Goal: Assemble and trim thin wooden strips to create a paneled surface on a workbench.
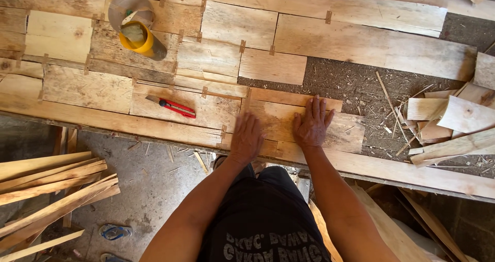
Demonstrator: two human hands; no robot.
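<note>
Here, left hand (246, 137), right hand (311, 124) flat on veneer sheet (281, 121)

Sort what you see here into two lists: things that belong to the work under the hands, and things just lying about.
In hand:
left hand and right hand, both flat on the veneer sheet
joined veneer sheets
tape roll
yellow pot
red utility knife

Lying about:
offcut pile
wood strips
sandals

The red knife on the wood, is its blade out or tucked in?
Out. The red knife lies flat on the wood sheets, a grey blade poking from its left end.
</note>
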